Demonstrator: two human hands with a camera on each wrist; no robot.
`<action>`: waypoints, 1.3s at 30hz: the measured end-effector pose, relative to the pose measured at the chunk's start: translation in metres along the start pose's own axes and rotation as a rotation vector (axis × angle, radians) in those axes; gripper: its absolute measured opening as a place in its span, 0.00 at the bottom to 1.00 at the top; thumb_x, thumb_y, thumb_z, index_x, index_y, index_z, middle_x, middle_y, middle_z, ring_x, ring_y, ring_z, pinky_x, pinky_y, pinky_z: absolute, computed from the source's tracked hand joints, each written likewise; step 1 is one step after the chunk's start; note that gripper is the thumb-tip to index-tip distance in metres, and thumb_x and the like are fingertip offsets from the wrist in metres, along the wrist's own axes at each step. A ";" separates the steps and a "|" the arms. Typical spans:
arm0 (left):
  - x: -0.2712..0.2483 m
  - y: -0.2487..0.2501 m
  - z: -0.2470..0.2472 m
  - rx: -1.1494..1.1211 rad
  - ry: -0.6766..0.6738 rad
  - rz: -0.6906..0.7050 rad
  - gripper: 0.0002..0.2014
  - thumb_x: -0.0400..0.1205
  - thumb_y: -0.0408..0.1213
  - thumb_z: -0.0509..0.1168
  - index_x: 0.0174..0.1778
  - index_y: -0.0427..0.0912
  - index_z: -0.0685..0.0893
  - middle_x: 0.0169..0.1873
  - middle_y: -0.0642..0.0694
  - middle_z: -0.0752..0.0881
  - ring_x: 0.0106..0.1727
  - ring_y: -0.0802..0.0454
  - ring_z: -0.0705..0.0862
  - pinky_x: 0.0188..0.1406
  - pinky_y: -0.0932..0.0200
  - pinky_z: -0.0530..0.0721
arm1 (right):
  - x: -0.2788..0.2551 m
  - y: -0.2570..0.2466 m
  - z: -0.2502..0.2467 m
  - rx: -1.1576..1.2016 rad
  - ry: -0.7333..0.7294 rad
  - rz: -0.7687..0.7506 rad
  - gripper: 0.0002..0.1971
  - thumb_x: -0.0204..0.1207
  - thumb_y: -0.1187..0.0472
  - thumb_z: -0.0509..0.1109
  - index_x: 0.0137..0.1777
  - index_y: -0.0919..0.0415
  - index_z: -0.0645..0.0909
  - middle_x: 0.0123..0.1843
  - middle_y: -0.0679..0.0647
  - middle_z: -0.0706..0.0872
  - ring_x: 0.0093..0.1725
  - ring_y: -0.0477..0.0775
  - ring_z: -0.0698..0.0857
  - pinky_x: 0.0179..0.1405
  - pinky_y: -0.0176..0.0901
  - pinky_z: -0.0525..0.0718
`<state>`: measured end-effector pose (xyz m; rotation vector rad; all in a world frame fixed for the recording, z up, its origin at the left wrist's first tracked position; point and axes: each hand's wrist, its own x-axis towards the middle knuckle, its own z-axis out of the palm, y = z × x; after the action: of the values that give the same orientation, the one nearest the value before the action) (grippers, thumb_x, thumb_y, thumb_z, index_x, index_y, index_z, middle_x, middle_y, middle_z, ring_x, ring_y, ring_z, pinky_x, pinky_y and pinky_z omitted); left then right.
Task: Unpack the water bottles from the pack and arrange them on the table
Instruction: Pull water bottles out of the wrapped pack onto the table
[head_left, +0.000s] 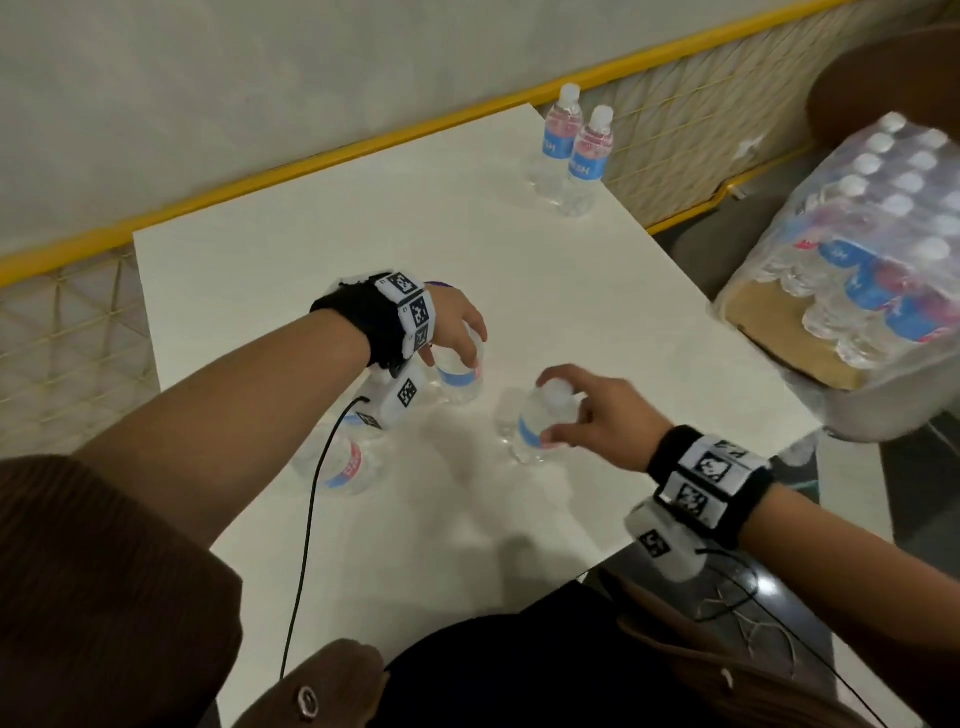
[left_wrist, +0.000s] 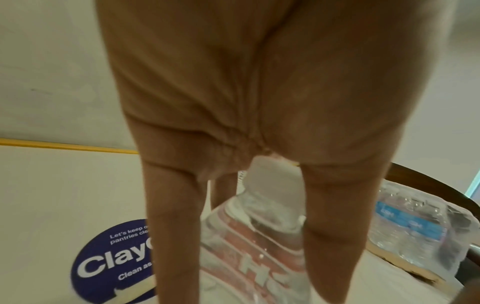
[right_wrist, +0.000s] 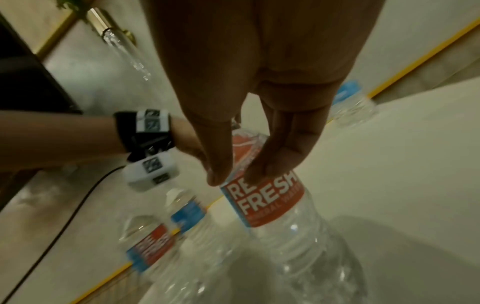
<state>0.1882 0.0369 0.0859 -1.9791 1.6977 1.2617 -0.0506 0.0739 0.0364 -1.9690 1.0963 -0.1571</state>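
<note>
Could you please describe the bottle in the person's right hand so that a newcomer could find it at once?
On the white table, look at the near middle, away from the two bottles at the far corner. The bottle stands right of the left hand, and it alone has the right hand gripping its neck.

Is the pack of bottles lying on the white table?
No, the pack sits on a chair to the right of the table, not on its top.

Five loose bottles (head_left: 550, 143), one wrapped pack (head_left: 878, 244), one table (head_left: 322, 249)
</note>
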 end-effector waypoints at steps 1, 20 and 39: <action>-0.003 -0.003 0.001 0.024 -0.013 0.001 0.25 0.77 0.37 0.71 0.71 0.48 0.78 0.64 0.47 0.73 0.66 0.42 0.78 0.51 0.50 0.88 | 0.002 -0.008 0.019 0.004 -0.026 -0.015 0.26 0.64 0.52 0.81 0.61 0.43 0.75 0.51 0.47 0.84 0.31 0.41 0.78 0.44 0.39 0.78; -0.033 -0.029 0.004 0.494 -0.059 -0.036 0.26 0.78 0.40 0.69 0.74 0.51 0.75 0.73 0.48 0.73 0.71 0.50 0.74 0.37 0.69 0.77 | 0.034 -0.091 0.116 0.176 -0.076 -0.046 0.32 0.72 0.58 0.76 0.75 0.45 0.69 0.70 0.58 0.79 0.57 0.61 0.85 0.63 0.50 0.81; 0.077 0.179 0.067 0.446 0.109 0.459 0.30 0.82 0.46 0.63 0.79 0.44 0.64 0.79 0.42 0.64 0.77 0.41 0.68 0.75 0.51 0.68 | -0.017 0.162 -0.082 0.624 0.534 0.609 0.19 0.74 0.70 0.70 0.65 0.66 0.77 0.56 0.59 0.83 0.46 0.55 0.83 0.43 0.46 0.83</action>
<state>-0.0056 -0.0234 0.0502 -1.4705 2.3331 0.7921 -0.2032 -0.0049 -0.0255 -0.9992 1.6894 -0.6318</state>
